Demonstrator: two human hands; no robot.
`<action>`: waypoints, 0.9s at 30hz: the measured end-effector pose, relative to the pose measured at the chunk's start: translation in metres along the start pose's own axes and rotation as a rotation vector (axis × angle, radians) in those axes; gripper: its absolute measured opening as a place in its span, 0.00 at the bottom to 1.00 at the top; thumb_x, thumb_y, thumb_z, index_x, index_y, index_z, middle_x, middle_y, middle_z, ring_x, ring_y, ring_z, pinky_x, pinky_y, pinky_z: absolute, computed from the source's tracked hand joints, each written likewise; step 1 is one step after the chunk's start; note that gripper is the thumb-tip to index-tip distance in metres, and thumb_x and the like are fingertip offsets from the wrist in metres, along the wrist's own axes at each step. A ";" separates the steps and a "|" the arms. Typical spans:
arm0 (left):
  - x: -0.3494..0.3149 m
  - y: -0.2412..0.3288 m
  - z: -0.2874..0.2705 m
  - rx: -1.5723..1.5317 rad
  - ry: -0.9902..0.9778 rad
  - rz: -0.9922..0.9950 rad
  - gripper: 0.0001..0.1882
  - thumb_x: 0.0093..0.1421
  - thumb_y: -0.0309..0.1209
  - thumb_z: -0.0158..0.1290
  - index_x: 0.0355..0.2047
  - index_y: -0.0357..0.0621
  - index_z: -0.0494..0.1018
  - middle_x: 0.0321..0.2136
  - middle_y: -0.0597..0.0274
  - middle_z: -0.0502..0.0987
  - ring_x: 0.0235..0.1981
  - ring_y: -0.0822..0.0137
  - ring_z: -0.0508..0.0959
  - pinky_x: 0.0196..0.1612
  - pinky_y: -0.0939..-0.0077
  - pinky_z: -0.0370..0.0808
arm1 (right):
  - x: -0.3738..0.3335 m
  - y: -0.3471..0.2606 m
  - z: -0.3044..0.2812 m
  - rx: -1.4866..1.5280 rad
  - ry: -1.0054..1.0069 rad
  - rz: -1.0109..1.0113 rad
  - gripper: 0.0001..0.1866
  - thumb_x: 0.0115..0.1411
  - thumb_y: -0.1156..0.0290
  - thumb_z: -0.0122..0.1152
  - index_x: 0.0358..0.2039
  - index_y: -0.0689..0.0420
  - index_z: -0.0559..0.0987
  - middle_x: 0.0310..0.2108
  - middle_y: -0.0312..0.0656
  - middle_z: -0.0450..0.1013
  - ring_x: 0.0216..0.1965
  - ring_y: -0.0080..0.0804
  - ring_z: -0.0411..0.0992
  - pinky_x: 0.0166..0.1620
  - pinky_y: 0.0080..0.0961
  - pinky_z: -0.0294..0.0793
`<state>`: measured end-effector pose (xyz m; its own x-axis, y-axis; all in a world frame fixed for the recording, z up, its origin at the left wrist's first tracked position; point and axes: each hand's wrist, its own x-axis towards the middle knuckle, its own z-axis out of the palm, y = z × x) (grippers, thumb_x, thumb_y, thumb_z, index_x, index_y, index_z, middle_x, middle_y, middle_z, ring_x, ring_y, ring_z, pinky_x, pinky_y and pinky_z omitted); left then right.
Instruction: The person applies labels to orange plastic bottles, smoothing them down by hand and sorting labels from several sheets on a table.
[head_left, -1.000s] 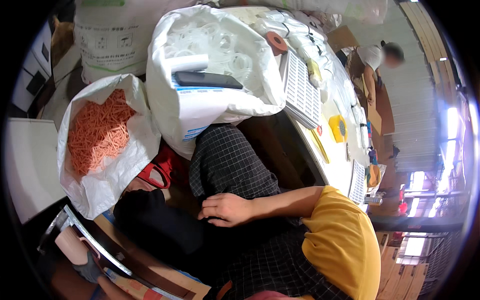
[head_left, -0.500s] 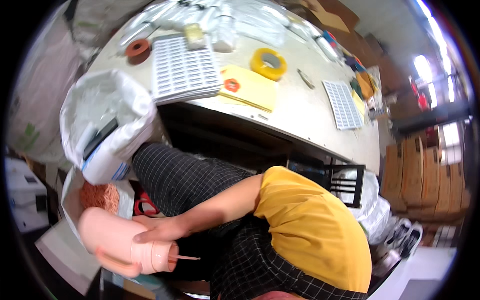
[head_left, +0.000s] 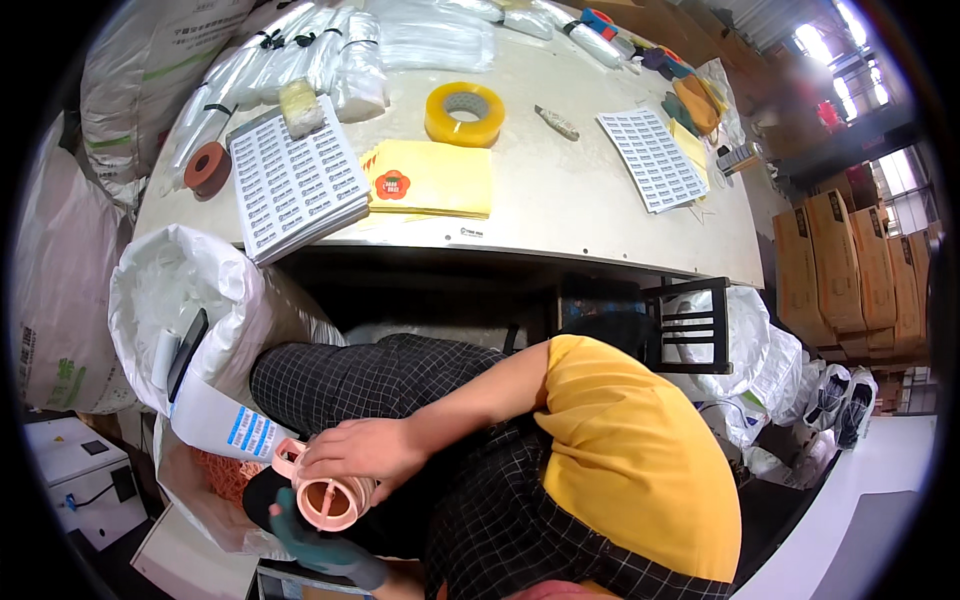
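A pink thermos jug (head_left: 335, 507) is tilted with its open mouth toward me, a thin pink rod showing in the opening. My bare right hand (head_left: 365, 450) is closed round its upper part, beside the handle (head_left: 287, 458). Close to the mouth's left is my left hand (head_left: 318, 545) in a grey-green glove, fingers stretched out along the jug's side; whether it bears any weight I cannot see. Behind the jug stands a white sack (head_left: 205, 330), with a dark flat object (head_left: 188, 352) and a white sheet with blue print (head_left: 230, 420) at its rim. The jug's lower body is hidden.
On the white table (head_left: 560, 200) lie label sheets (head_left: 300, 180), yellow cards (head_left: 440, 175), yellow tape (head_left: 465, 115), a brown roll (head_left: 207, 170) and bundled clear bags (head_left: 340, 55). Orange shredded filler (head_left: 220, 475) sits in a lower bag. A dark chair (head_left: 690, 325) and stacked cartons (head_left: 825, 260) are at right.
The jug has swung from lying sideways to having its mouth toward me, moving slightly right. My gloved left hand has come up beside it. The view has shifted.
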<state>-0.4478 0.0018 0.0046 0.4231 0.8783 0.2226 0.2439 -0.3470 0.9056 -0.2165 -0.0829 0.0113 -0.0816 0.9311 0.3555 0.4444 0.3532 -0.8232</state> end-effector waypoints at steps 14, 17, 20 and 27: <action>-0.019 0.018 0.014 0.491 -0.140 0.220 0.22 0.72 0.34 0.47 0.62 0.34 0.70 0.66 0.39 0.67 0.65 0.42 0.69 0.66 0.45 0.67 | -0.423 0.038 -0.359 -0.588 2.429 1.198 0.28 0.57 0.79 0.70 0.55 0.72 0.67 0.51 0.54 0.76 0.45 0.43 0.80 0.45 0.32 0.80; -0.012 0.020 0.024 0.489 -0.175 0.355 0.20 0.74 0.31 0.47 0.60 0.30 0.70 0.62 0.38 0.71 0.62 0.43 0.72 0.66 0.50 0.67 | -0.515 0.027 -0.371 -0.248 2.389 1.135 0.25 0.57 0.79 0.70 0.54 0.73 0.72 0.50 0.56 0.79 0.45 0.43 0.82 0.42 0.33 0.83; -0.007 0.021 0.025 0.499 -0.174 0.360 0.19 0.74 0.29 0.47 0.60 0.29 0.70 0.62 0.38 0.70 0.62 0.43 0.72 0.66 0.51 0.68 | -0.517 0.035 -0.376 -0.003 2.374 0.966 0.17 0.57 0.81 0.69 0.47 0.72 0.78 0.43 0.51 0.81 0.39 0.39 0.83 0.37 0.33 0.84; -0.004 0.010 0.021 0.558 -0.175 0.414 0.20 0.74 0.29 0.48 0.61 0.30 0.69 0.63 0.38 0.70 0.62 0.43 0.72 0.66 0.51 0.67 | -0.474 0.076 -0.377 0.594 2.364 0.530 0.18 0.61 0.86 0.62 0.51 0.62 0.75 0.37 0.47 0.80 0.24 0.35 0.78 0.18 0.24 0.76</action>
<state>-0.4288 -0.0118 0.0056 0.6998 0.5890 0.4041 0.4232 -0.7977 0.4296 0.1918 -0.5318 -0.0529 0.7228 -0.5027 -0.4742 -0.1107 0.5931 -0.7975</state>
